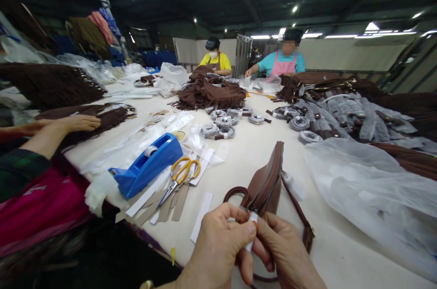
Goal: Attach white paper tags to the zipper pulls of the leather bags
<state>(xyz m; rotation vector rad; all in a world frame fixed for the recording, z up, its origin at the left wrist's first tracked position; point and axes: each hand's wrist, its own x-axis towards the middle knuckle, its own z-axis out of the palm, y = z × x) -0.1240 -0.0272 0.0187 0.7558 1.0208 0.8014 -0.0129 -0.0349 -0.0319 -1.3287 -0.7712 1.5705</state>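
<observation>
At the near edge of the table a small brown leather bag stands tilted with its zip facing up. Its thin brown strap loops down on the right. Both my hands meet at the bag's near end, around a narrow white strip. My left hand pinches the strip between thumb and fingers. From the other side, my right hand also has its fingers closed on it. My fingers partly hide the strip, so I cannot tell just what it wraps.
Left of my hands lie scissors with yellow handles, paper strips and a blue tape dispenser. Plastic sheeting covers the right. Wrapped straps and fringed brown bags lie farther back. A co-worker's hands work at left; two people sit opposite.
</observation>
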